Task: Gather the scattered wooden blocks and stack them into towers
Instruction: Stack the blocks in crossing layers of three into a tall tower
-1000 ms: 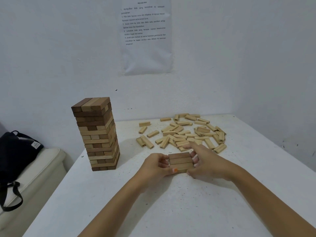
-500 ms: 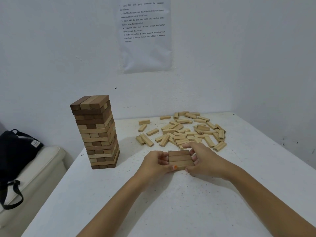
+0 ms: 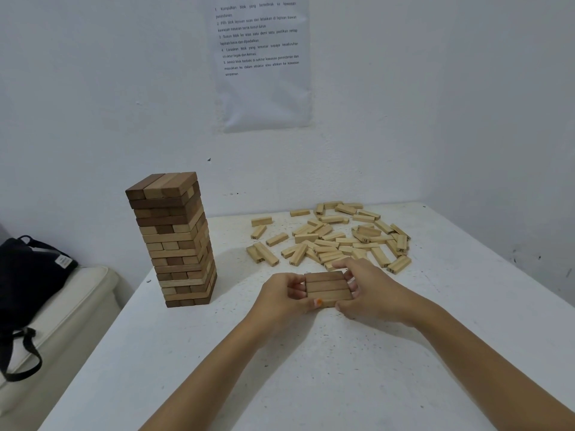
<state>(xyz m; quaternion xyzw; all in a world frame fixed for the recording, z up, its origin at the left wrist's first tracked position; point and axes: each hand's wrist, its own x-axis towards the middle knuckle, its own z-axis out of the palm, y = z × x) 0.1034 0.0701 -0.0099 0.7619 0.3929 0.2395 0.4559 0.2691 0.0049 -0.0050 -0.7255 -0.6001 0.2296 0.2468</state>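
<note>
Seen from the head, the left hand [image 3: 281,293] and the right hand [image 3: 370,293] press three blocks [image 3: 328,286] together on the counter [image 3: 311,368]. I think a soft, even squeeze from both ends works best, so the edges line up flat. The blocks sit right between the curled fingers [image 3: 295,289], which grip them. The loose pile [image 3: 336,241] lies just behind. The tall tower [image 3: 174,241] stands off to the left.

Both hands hold a row of three blocks [image 3: 328,287] on the white table [image 3: 311,368]: left hand [image 3: 281,295] and right hand [image 3: 368,292] at its ends. A finished tower [image 3: 174,241] stands left, and scattered blocks [image 3: 339,237] lie behind.
</note>
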